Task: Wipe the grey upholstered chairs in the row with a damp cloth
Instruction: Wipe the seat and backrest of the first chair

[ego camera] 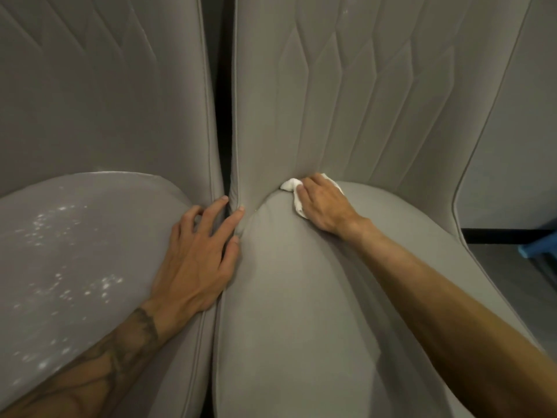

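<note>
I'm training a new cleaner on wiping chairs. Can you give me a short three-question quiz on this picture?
1. True or false: the right hand holds the white cloth against the spot where the right chair's seat meets its backrest.
2. Which seat shows white specks? A) the left chair B) the right chair C) both
3. Fill in: the left hand rests with spread fingers across the ___ between the two chairs.

Key: 1 true; 2 A; 3 gap.
</note>
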